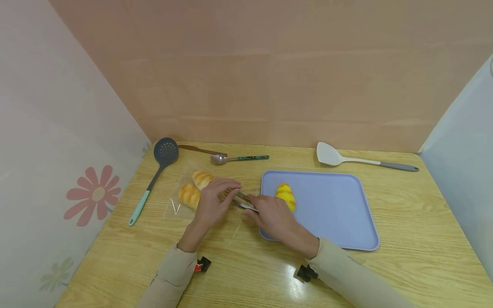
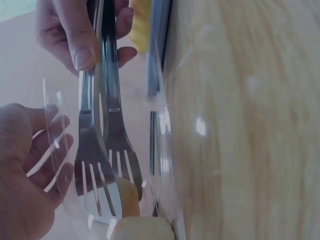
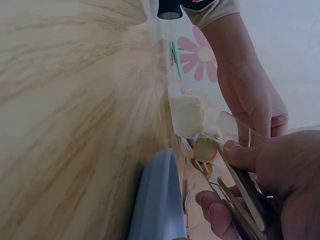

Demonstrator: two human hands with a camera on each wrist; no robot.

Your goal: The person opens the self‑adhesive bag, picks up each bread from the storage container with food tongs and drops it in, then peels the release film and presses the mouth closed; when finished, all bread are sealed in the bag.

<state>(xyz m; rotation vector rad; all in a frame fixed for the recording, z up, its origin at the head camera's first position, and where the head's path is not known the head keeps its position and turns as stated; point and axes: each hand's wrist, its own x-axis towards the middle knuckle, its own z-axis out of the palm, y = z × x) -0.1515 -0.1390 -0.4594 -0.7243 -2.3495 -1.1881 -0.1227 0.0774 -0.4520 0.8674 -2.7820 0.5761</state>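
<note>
The tongs (image 2: pixel 89 137) are gripped by the right hand (image 1: pixel 274 214), fingers curled round their arms, while the bag (image 1: pixel 175 208) is touched near its edge by the spread, slightly bent fingers of the left hand (image 1: pixel 212 203) (whether the film is pinched cannot be told). The bread (image 1: pixel 188 194) is held inside the bag, left of the tray (image 1: pixel 327 214); being probably light and soft, it is best taken gently round the middle.

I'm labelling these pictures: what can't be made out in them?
- Tongs: tips behind left hand, head view.
- Nearer bread roll: right end behind same hand, head view.
- Yellow bread roll: lower left behind right hand, head view.
- Lavender tray: mostly cut off by bottom edge, right wrist view.
</note>
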